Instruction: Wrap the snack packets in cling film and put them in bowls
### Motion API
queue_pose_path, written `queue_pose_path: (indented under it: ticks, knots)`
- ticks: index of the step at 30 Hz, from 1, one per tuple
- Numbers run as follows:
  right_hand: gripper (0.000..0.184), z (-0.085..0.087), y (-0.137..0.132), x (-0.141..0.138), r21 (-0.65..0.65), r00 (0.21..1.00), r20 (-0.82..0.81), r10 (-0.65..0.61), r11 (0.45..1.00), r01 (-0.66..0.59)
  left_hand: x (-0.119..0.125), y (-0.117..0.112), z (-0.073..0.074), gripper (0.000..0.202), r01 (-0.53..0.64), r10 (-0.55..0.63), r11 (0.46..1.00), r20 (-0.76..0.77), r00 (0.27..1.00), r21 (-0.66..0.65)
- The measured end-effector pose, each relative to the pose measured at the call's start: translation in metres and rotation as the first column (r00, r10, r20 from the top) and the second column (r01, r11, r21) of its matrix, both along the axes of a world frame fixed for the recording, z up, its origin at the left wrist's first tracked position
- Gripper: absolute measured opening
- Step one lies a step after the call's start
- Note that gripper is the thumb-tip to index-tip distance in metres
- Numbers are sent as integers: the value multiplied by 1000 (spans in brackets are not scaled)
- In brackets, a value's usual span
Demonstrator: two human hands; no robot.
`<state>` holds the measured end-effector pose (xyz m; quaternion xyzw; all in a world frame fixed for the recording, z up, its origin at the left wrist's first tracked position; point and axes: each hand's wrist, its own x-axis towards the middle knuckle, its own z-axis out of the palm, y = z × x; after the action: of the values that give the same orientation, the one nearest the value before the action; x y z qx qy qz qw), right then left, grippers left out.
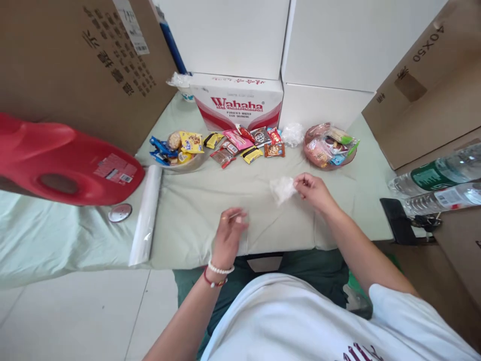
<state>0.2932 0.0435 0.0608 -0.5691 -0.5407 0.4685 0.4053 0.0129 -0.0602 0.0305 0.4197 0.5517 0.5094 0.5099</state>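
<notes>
Pinched in the fingers of my right hand (313,191) is a small crumpled piece of clear plastic film (282,190), held just over the green tablecloth (195,200). My left hand (228,231) hovers nearer the table's front edge, its fingers half bent and apart, slightly blurred, with nothing visible in them. Beyond the hands lie several small wrapped snacks (251,154) in a loose pile. A clear bowl of snacks (188,165) stands left of the pile. On the right is a pinkish bowl (317,159) of packaged items. Between pile and pinkish bowl sits a crumpled clear plastic bundle (292,135).
A white roll (146,220), a round lid-like disc (120,213) and a big red jug (67,160) occupy the left. Behind stands a Wahaha box (240,103). Water bottles (443,173) and a black phone (397,220) are at right. Cardboard boxes (417,75) flank the table.
</notes>
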Motion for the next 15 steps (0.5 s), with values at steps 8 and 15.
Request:
queue_pose_path:
  ticks: [8, 15]
  knots:
    - [15, -9, -62, -42, 208, 963, 218, 155, 957, -201, 38, 19, -10, 35, 71, -52, 980, 102, 993, -187]
    - [42, -39, -85, -75, -140, 969, -245, 10, 989, -46, 41, 2, -16, 16, -101, 93, 994, -190, 977, -36]
